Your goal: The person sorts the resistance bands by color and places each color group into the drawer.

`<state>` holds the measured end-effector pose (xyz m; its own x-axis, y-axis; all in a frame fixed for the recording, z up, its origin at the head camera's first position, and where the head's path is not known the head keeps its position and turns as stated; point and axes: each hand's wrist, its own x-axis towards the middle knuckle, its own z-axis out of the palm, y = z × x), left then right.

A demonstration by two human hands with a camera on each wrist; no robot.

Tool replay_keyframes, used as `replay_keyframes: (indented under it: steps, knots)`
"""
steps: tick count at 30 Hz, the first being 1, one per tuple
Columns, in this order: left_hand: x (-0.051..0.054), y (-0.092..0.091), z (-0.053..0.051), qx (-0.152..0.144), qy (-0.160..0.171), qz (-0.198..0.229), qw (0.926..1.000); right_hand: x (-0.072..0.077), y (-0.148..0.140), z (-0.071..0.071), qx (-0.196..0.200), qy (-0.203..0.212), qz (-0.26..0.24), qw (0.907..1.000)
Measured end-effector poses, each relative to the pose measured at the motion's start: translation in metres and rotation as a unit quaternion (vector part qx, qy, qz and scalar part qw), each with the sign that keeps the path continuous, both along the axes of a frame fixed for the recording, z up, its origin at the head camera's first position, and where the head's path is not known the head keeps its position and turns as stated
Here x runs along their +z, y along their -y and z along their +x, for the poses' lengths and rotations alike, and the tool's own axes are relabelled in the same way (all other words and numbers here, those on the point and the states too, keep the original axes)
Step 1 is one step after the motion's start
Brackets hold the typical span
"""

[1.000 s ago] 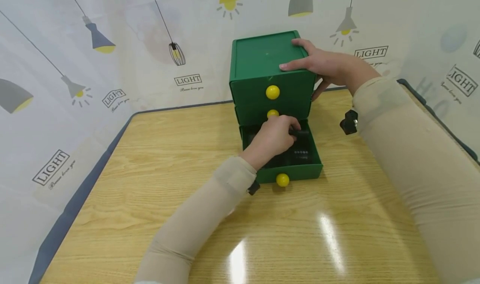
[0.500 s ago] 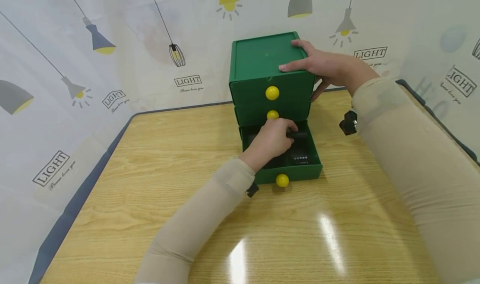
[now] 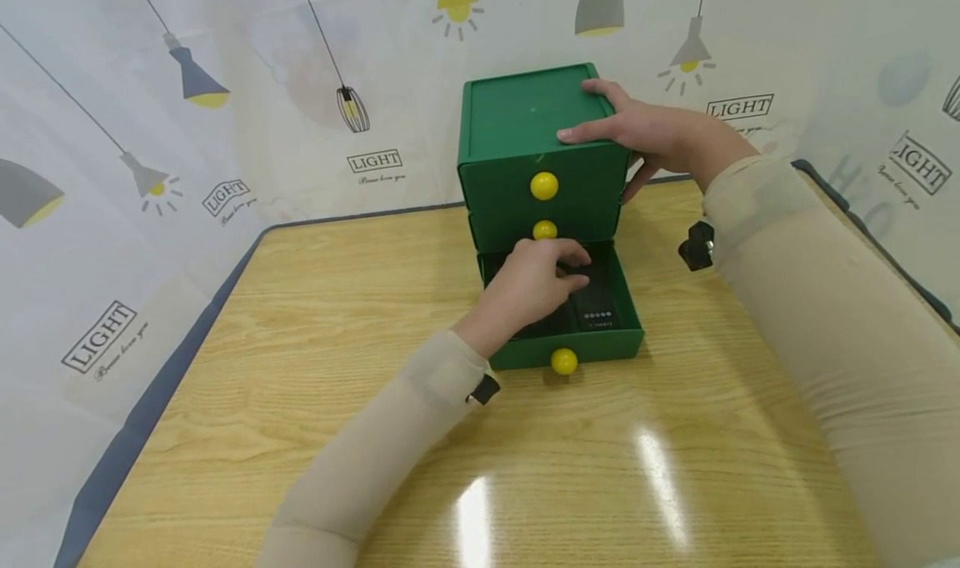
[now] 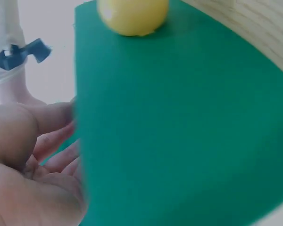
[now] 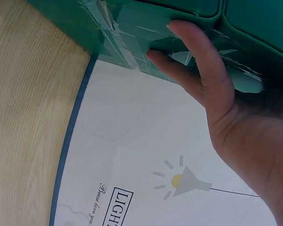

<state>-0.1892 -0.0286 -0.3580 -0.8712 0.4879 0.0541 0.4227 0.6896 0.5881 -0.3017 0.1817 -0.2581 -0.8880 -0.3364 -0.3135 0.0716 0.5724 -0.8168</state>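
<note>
A green drawer cabinet (image 3: pixel 536 118) with yellow ball knobs stands on the table. Its bottom drawer (image 3: pixel 525 355) is pulled out. A flat black item (image 3: pixel 597 297) with a row of light dots and small lettering lies in that drawer's right part; its kind cannot be told. My left hand (image 3: pixel 528 284) hovers over the drawer, thumb and fingers parted, with nothing visible between them. The left wrist view shows that hand (image 4: pixel 33 160) behind the green drawer front (image 4: pixel 170 117). My right hand (image 3: pixel 645 130) rests on the cabinet's top right edge, other fingers against its side (image 5: pixel 146 35).
The wooden table (image 3: pixel 337 326) extends in front and to both sides. Directly behind the cabinet hangs a pale cloth (image 3: pixel 262 76) printed with lamps. Clear tape (image 5: pixel 120 42) runs along the cabinet's side. Small black devices (image 3: pixel 699 245) sit on both wrists.
My left hand has let go of the black item, which now lies flat in the drawer. The hand has shifted slightly left and its fingers have parted. My right hand has stayed put.
</note>
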Motion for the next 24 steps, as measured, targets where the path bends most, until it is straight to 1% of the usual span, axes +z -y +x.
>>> replay_keyframes:
  steps: [2,5,8,11,12,14,17,19,21,24]
  knots:
    - [0.003,0.006,0.006,-0.005,-0.004,0.022,0.9997,0.000,0.000,0.000,-0.001,-0.001,0.002,1.0000]
    - [0.007,0.015,0.017,-0.008,0.004,0.052,0.9986,0.000,0.000,-0.001,-0.001,0.000,0.002,1.0000]
    - [0.010,0.023,0.032,-0.015,0.010,0.076,0.9970,0.000,0.000,-0.001,0.000,-0.001,0.002,1.0000]
    - [0.009,0.028,0.048,-0.027,0.002,0.089,0.9957,0.000,-0.001,-0.001,0.001,-0.004,0.004,1.0000]
    - [0.007,0.030,0.053,-0.031,0.001,0.088,0.9956,0.000,-0.001,0.000,0.001,-0.005,0.005,1.0000]
    - [0.002,0.032,0.063,-0.034,0.009,0.085,0.9957,0.000,0.000,0.000,0.001,-0.007,0.006,1.0000]
    - [-0.007,0.034,0.075,-0.024,0.044,0.063,0.9968,0.000,0.000,0.001,-0.001,-0.005,0.002,1.0000]
    - [-0.014,0.036,0.080,-0.013,0.071,0.045,0.9964,0.000,0.001,0.001,-0.001,-0.002,-0.002,1.0000]
    - [-0.020,0.036,0.084,-0.002,0.084,0.022,0.9962,0.000,0.001,0.001,-0.001,-0.001,-0.005,1.0000]
    - [-0.028,0.038,0.087,0.008,0.087,0.004,0.9962,0.000,0.000,0.001,-0.001,0.000,-0.005,1.0000]
